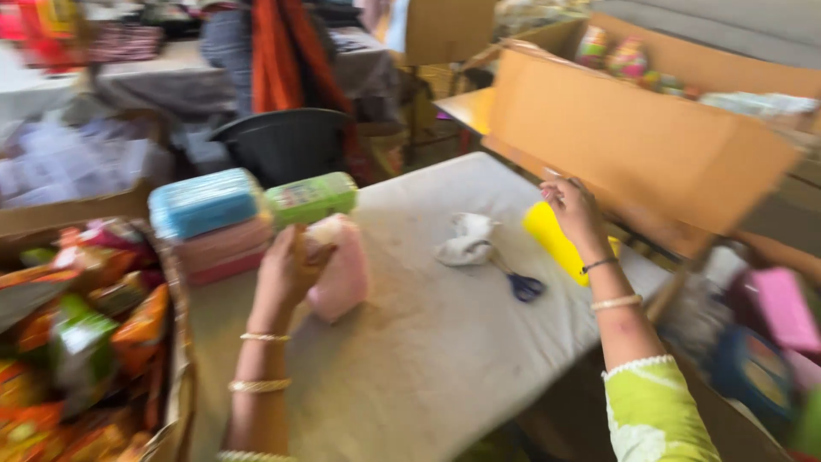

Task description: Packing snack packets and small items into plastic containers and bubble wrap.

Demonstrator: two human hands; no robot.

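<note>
Nearest my view, my left hand [286, 269] is wrapped around a soft pink packet [340, 267] that stands on the grey table [428, 359], fingers clasped on its left side. It looks light and squashy, wrapped in thin film, so I judge it would dent under a hard squeeze and could slip; a hold around its middle seems safest. My right hand [571, 210] is raised at the table's far right edge, fingers loosely curled just above a yellow sheet [552, 239]; motion blur keeps me from telling whether it grips anything.

Between the hands lie a crumpled white wad [466, 239] and blue-handled scissors [520, 282]. Behind the pink packet, a stack of blue and pink packs [209, 222] sits with a green pack [312, 198] beside it. At my left, a cardboard box [175, 359] holds bright orange and green snack bags. A large open carton [633, 145] stands to the right, and a dark chair [286, 141] is beyond the table.
</note>
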